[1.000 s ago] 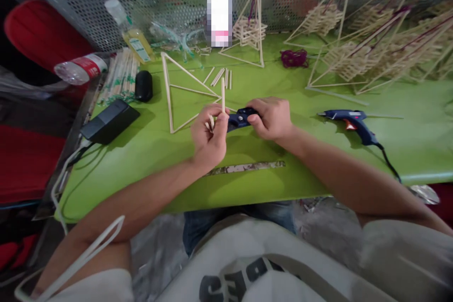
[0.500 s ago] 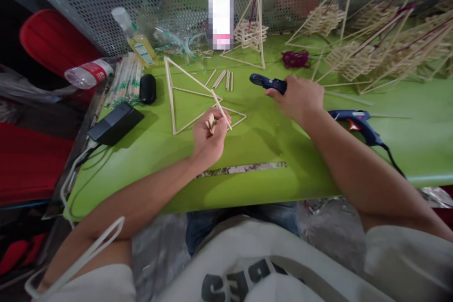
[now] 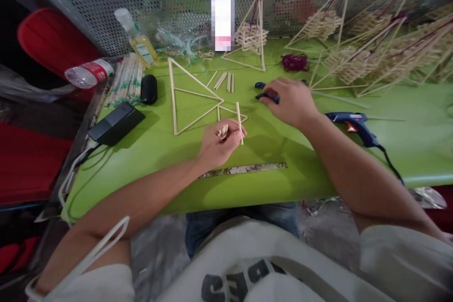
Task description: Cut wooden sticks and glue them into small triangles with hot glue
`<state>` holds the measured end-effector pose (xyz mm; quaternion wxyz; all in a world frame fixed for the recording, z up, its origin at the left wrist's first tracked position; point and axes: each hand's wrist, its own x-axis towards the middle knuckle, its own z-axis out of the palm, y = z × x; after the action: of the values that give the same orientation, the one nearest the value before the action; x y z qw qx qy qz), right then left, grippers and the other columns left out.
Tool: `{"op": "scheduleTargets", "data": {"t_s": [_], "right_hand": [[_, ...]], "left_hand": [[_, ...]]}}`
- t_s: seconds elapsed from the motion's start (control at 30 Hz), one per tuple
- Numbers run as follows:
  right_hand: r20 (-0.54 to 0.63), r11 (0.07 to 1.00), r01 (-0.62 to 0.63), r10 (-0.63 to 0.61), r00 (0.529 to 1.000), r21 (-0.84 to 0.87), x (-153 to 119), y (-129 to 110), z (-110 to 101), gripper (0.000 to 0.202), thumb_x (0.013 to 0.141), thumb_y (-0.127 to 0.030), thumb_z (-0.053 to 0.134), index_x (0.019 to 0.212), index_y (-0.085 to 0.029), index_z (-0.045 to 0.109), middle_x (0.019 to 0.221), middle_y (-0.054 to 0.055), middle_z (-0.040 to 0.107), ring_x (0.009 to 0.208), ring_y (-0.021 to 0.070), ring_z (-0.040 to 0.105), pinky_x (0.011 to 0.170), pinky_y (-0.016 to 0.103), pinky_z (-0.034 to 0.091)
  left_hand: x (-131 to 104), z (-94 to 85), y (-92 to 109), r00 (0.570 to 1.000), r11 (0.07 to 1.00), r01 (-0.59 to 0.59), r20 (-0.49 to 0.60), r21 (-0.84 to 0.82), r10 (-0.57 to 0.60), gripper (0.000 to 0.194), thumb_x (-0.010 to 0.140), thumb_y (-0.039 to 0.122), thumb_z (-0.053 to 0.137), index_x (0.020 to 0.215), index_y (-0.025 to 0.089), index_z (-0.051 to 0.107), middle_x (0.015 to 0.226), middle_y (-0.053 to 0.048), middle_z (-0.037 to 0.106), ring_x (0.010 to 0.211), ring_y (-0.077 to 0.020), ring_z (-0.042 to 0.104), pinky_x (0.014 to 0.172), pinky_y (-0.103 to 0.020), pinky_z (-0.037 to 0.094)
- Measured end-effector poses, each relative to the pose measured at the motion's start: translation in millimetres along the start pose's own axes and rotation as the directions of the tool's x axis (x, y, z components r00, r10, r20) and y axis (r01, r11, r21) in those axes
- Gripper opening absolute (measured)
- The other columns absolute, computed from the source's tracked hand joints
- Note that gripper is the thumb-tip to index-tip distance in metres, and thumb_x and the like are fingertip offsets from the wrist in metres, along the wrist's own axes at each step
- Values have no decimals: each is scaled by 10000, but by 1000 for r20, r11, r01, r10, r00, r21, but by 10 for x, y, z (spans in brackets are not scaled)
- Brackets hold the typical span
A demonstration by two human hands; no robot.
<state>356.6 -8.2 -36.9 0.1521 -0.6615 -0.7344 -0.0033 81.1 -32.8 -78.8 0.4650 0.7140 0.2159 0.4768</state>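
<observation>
Several short wooden sticks (image 3: 222,132) are bunched in my left hand (image 3: 221,144), whose thumb and fingers also pinch one longer stick (image 3: 238,115) standing out upward. My right hand (image 3: 288,101) is closed around a dark blue hand tool (image 3: 268,98), its two jaws apart and pointing left. Behind my left hand lies a triangular stick frame (image 3: 172,99) with a smaller triangle beside it. Short cut sticks (image 3: 220,80) lie between the frame and the tool.
A blue glue gun (image 3: 354,122) with a cord lies at the right. Stick pyramids (image 3: 354,63) and purple string (image 3: 294,62) are behind. A metal strip (image 3: 244,169) lies near the front edge. Left: black adapter (image 3: 116,123), black case (image 3: 148,89), bottles (image 3: 141,47).
My left hand has shifted right, and its pinched stick has turned more upright. My right hand has moved slightly left, and the tool's jaws now show apart.
</observation>
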Motion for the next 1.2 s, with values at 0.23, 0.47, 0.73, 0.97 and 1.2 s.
{"op": "scheduleTargets", "data": {"t_s": [0.23, 0.47, 0.73, 0.97, 1.2], "right_hand": [[439, 993, 97, -59, 897, -65, -255, 24, -333, 285, 993, -388, 648, 1090, -246, 876, 1056, 87, 869, 923, 306, 746, 763, 385, 471], [494, 985, 135, -62, 867, -112, -267, 86, -228, 278, 975, -250, 556, 1042, -193, 820, 1015, 152, 829, 901, 319, 736, 765, 405, 474], [418, 993, 75, -31, 908, -90, -395, 106, -179, 321, 838, -154, 633, 1148, -233, 660, 862, 90, 711, 708, 263, 602, 645, 372, 343], [438, 974, 100, -2, 899, -203, -389, 21, -240, 292, 896, -111, 565, 1159, -219, 633, 810, 97, 678, 618, 237, 497, 617, 387, 268], [465, 993, 114, -95, 880, -12, -305, 114, -200, 184, 813, -143, 673, 920, -244, 563, 798, 54, 679, 668, 190, 496, 658, 380, 310]], "left_hand": [[42, -48, 50, 989, 988, 143, -22, -53, -144, 287, 1026, 314, 658, 758, 211, 650, 774, -11, 710, 557, -93, 508, 520, -253, 484], [67, -112, 2, 985, 983, 168, -35, -79, -171, 299, 1043, 329, 653, 761, 232, 661, 621, 40, 554, 451, -79, 359, 437, -265, 352], [15, -75, 13, 996, 997, 73, -52, 5, -73, 288, 1038, 392, 683, 804, 225, 697, 756, -22, 709, 499, -93, 440, 427, -256, 345], [-21, -86, -7, 992, 993, 116, -52, 23, -115, 319, 1047, 453, 675, 824, 231, 726, 747, -24, 701, 504, -107, 418, 432, -276, 307], [-23, -110, 13, 995, 995, 98, -24, 30, -98, 340, 1076, 455, 665, 838, 221, 727, 724, -10, 678, 545, -112, 481, 491, -261, 394]]}}
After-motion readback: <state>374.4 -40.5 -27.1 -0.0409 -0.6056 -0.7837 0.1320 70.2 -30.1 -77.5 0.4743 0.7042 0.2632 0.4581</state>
